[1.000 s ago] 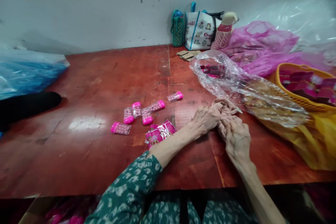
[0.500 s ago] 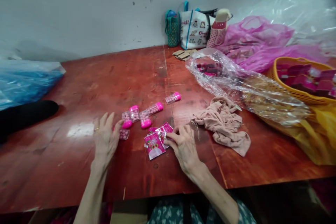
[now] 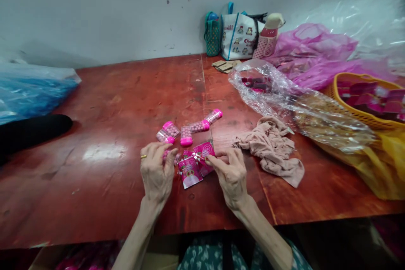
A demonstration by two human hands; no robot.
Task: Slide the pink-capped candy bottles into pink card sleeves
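Observation:
My left hand (image 3: 157,171), a ring on one finger, is closed around a small clear tube (image 3: 173,158) of pink balls, which the fingers partly hide. My right hand (image 3: 230,173) pinches the edge of a pink printed packet (image 3: 205,151). Another pink packet (image 3: 190,173) overlaps it on the table between my hands. Just beyond lie several more clear tubes (image 3: 186,135) with bright pink caps, filled with round pink balls, touching or close together.
A crumpled beige cloth (image 3: 274,147) lies right of my right hand. Behind it are clear plastic wrap (image 3: 278,97), a yellow basket (image 3: 348,107) of pink items and pink bags (image 3: 316,46). A blue plastic bag (image 3: 34,93) and a black object (image 3: 38,135) stand left.
My left hand has moved right, closer to the packets, and its spread fingers have curled around a tube. The tubes have been pushed closer together. My right hand stays at the packets.

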